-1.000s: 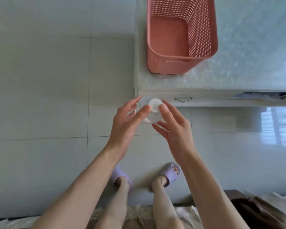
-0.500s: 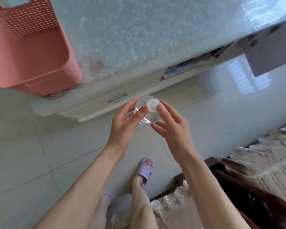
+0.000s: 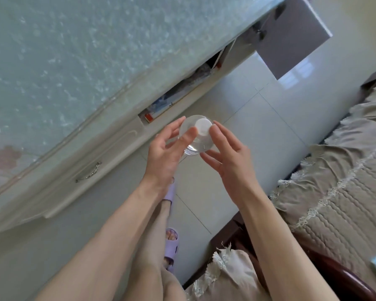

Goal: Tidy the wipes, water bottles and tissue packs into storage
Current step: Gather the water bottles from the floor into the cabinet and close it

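1. Head cam: both hands cradle a clear water bottle (image 3: 196,134) seen cap-end on, above the floor beside the cabinet (image 3: 109,146). Left hand (image 3: 165,153) and right hand (image 3: 230,159) pinch it w/ fingertips; a fuller wrap would likely steady the carry.
2. Bottle body foreshortened; storage basket out of frame; open drawer (image 3: 180,94) contents unclear.

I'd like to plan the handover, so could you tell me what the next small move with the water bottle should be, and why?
Probably carry the water bottle toward a storage spot, perhaps the open compartment under the counter. The left hand and right hand hold it upright, cap toward the camera, above the floor; no basket is in view.
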